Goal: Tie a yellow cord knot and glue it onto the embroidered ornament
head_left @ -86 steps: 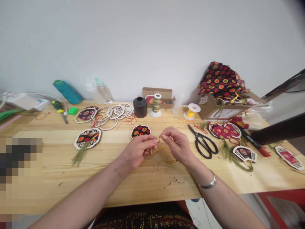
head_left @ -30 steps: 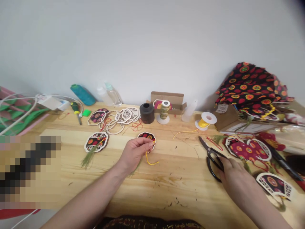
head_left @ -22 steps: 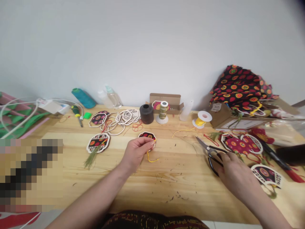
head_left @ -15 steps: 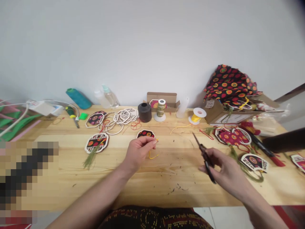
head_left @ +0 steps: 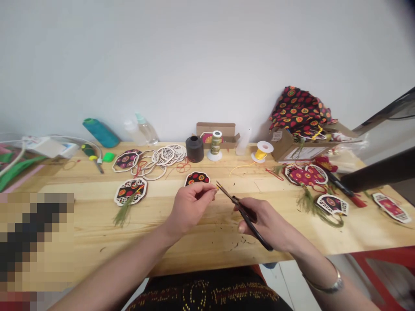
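My left hand (head_left: 193, 203) pinches a bit of yellow cord (head_left: 217, 188) between thumb and fingertips. Black scissors (head_left: 248, 218) are in my right hand (head_left: 267, 222), their blade tips at the yellow cord beside my left fingertips. Just behind my left hand lies a dark patterned ornament (head_left: 196, 177) with a pale rim, partly hidden by the hand. Farther back, a spool of yellow cord (head_left: 262, 152) has a loose end trailing left over the table.
Pale frames (head_left: 168, 154), a black cone (head_left: 194, 149) and a gold thread spool (head_left: 215, 147) line the back. Tasselled ornaments lie left and right. A cardboard box (head_left: 292, 149) with patterned cloth stands back right, near a black post (head_left: 379, 170).
My right hand has moved left with the scissors, bringing the blades up to the yellow cord at my left fingertips. The camera view has shifted slightly to the right.
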A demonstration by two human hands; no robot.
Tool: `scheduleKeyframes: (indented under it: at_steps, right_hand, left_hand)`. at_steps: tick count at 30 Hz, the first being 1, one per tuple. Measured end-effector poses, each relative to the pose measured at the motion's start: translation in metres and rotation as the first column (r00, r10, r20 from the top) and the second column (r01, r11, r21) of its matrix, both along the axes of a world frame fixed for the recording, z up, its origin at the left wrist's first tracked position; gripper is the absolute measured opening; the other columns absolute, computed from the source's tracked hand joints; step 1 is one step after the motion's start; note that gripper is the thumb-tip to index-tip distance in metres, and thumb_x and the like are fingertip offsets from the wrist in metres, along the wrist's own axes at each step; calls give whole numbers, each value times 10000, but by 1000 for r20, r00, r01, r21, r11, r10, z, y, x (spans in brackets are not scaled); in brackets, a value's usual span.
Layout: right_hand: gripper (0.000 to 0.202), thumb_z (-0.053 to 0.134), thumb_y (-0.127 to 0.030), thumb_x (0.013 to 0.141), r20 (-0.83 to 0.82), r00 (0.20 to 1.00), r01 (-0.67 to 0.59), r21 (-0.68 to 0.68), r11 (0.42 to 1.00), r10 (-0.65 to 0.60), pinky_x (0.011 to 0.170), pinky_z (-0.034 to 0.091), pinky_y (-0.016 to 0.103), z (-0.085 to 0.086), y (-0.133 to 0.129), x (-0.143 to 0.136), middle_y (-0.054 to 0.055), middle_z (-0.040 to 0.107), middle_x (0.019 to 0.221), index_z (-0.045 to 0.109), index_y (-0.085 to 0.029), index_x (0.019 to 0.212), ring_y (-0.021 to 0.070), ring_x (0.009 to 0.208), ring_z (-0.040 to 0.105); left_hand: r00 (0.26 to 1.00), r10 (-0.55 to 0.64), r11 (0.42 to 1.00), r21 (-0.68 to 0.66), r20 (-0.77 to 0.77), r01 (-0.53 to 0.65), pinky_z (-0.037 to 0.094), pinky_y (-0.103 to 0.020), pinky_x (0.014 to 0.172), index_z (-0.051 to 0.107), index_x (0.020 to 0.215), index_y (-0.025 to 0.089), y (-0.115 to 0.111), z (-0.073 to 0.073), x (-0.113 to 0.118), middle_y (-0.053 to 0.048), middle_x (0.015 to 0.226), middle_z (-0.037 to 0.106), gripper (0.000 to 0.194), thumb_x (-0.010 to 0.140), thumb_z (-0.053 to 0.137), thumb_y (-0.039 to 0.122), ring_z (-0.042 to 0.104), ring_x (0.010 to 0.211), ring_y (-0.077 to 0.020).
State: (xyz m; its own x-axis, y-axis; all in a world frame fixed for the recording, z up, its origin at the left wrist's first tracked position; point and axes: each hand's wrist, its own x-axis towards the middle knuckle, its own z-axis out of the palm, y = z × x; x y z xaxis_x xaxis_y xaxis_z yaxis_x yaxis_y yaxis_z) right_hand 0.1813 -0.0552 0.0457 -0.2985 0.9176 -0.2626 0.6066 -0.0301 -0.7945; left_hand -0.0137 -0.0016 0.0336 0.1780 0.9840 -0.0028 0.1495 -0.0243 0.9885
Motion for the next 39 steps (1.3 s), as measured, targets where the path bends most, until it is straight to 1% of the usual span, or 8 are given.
scheduleKeyframes:
  at_steps: [12, 22, 26, 28, 31, 33, 37, 39]
  right_hand:
    - [132, 538, -255, 785, -127, 989, 66, -73, 995, -75, 489, 278, 213, -13, 2, -14, -9, 561, 650, 600, -142, 755, 80, 556, 378]
    - [259, 503, -327, 826, -134, 988, 62, -78, 995, -72, 476, 282, 210, -24, 2, -10, -7, 537, 596, 644, -134, 724, 74, 523, 372]
    - [310, 523, -424, 797, 22, 981, 191, 28, 981, -192, 462, 304, 214, -26, 4, 1, 0, 546, 569, 628, -142, 723, 90, 503, 418]
    - [327, 530, -464, 778, 230, 928, 260, 168, 951, -295, 473, 328, 230, -24, 5, 14, 22, 581, 578, 624, -152, 746, 120, 510, 481]
    - [398, 508, -521, 765, 675, 606, 249, 343, 906, -422, 501, 361, 287, -24, 7, 40, 103, 644, 662, 636, -145, 794, 211, 553, 579]
    - [401, 434, -469, 820, 796, 461, 182, 348, 920, -392, 522, 388, 309, -27, 5, 58, 145, 654, 681, 627, -120, 786, 246, 586, 615]
    - [350, 443, -390, 831, 843, 405, 125, 333, 935, -354, 582, 442, 336, -33, 0, 82, 165, 656, 712, 618, -86, 828, 272, 661, 633]
    - [334, 472, -346, 829, 816, 397, 84, 424, 902, -421, 683, 464, 388, -31, 0, 80, 208, 657, 844, 621, -55, 898, 313, 804, 627]
  left_hand:
    - [999, 25, 998, -55, 36, -23, 439, -234, 570, 712, 717, 178, -4, -21, 1, 0, 592, 643, 83, 680, 647, 213, 552, 573, -125]
    - [1000, 7, 998, -61, 30, -5, 430, -240, 574, 713, 723, 180, -5, -25, -1, -2, 601, 643, 77, 690, 650, 211, 542, 577, -121]
    - [996, 41, 992, -126, 80, -31, 431, -245, 602, 711, 721, 174, -3, -26, -2, -1, 594, 647, 64, 679, 678, 209, 550, 581, -117]
    - [981, 74, 981, -190, 180, -39, 427, -246, 613, 709, 719, 172, -1, -26, -5, 2, 593, 644, 65, 670, 695, 214, 548, 583, -112]
    - [898, 132, 962, -272, 420, -14, 415, -241, 621, 707, 725, 180, 5, -25, -10, 8, 593, 633, 73, 668, 709, 226, 534, 588, -100]
    - [819, 143, 960, -279, 555, 21, 415, -247, 657, 706, 727, 184, 10, -23, -14, 14, 570, 610, 73, 661, 716, 212, 526, 602, -99]
    - [725, 154, 942, -321, 671, 97, 418, -266, 703, 693, 704, 180, 14, -18, -17, 17, 567, 576, 52, 658, 717, 189, 514, 618, -100]
    - [696, 152, 933, -334, 702, 133, 421, -269, 710, 684, 700, 175, 14, -17, -17, 16, 572, 563, 36, 671, 707, 179, 512, 626, -102]
